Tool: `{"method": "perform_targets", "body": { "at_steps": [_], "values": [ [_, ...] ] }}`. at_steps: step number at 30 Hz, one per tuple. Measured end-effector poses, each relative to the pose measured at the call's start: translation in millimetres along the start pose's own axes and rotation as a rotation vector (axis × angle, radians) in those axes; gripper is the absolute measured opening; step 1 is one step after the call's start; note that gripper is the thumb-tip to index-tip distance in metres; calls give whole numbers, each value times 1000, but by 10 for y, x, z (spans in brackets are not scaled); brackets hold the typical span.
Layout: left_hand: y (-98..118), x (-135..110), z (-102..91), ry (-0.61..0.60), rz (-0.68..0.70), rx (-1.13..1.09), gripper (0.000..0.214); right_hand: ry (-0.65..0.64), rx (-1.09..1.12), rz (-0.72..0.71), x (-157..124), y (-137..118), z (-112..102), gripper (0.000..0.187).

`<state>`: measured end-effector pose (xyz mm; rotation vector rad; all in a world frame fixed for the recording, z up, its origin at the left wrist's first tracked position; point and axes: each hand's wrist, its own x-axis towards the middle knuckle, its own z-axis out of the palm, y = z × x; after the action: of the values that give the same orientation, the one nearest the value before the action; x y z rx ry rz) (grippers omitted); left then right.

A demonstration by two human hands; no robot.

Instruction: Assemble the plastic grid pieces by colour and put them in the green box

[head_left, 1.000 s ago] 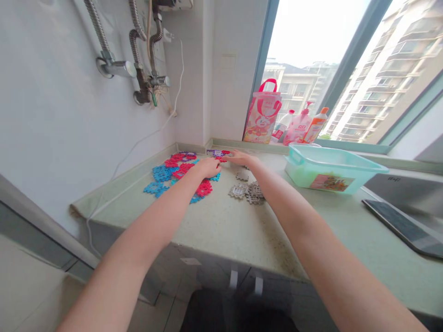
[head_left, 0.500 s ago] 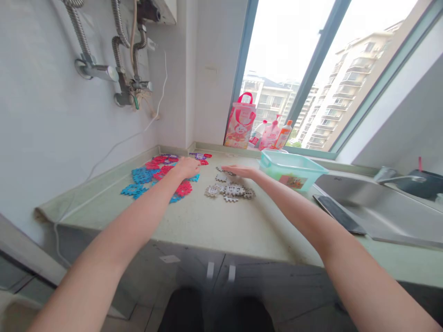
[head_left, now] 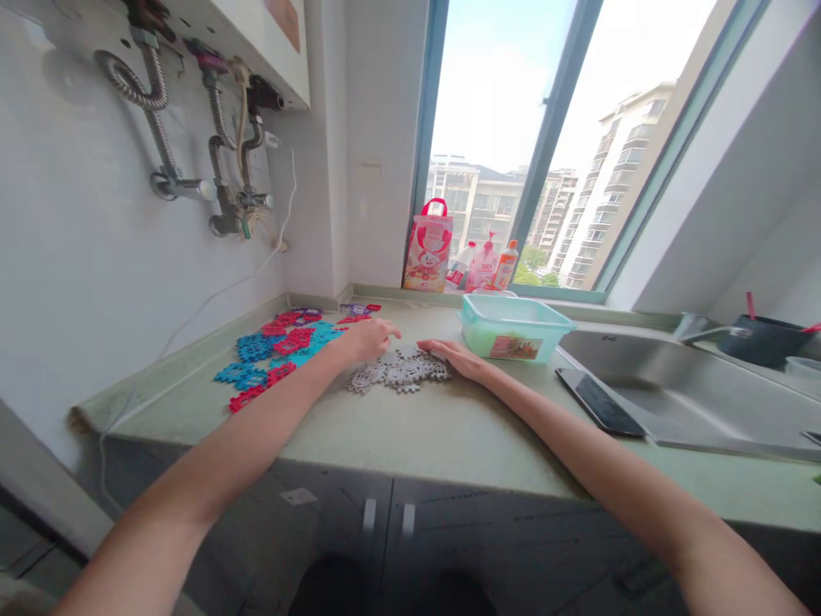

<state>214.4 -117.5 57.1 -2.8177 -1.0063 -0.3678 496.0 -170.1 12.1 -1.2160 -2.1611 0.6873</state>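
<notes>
Grey toothed, snowflake-like plastic pieces (head_left: pixel 398 373) lie in a loose heap on the counter (head_left: pixel 410 436). My right hand (head_left: pixel 454 356) rests flat along the heap's right side, its fingers stretched out and touching the pieces. Over the heap's upper left edge is my left hand (head_left: pixel 372 339), fingers loosely bent and apart, with nothing visible in them. To its left spread red pieces (head_left: pixel 295 340) and blue pieces (head_left: pixel 255 346) of the same kind, partly behind my left forearm. A few purple ones (head_left: pixel 354 309) lie at the back.
A mint-green plastic tub (head_left: pixel 513 325) stands right of my right hand. A phone (head_left: pixel 599 402) lies beside the steel sink (head_left: pixel 680 385). Under the window stand a pink bag (head_left: pixel 428 255) and several bottles (head_left: pixel 482 267). A white cable (head_left: pixel 211 295) runs down the left wall.
My left hand has moved right, off the coloured pieces to the grey ones. My right hand has come down beside the grey heap, which now looks more gathered. The view has tilted up.
</notes>
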Motion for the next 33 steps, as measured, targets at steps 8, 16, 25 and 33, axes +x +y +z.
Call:
{"method": "perform_targets", "body": {
  "at_steps": [8, 16, 25, 33],
  "values": [
    [-345, -131, -159, -193, -78, -135, 27, 27, -191, -81, -81, 228, -223, 51],
    [-244, -85, -4, -198, -3, -302, 38, 13, -320, -154, -124, 225, -296, 50],
    [-184, -15, 196, -100, 30, -248, 51, 137, -171, -92, -39, 356, -184, 42],
    [-227, 38, 349, -49, 78, -202, 54, 184, -5, -39, 17, 481, -142, 47]
  ]
}}
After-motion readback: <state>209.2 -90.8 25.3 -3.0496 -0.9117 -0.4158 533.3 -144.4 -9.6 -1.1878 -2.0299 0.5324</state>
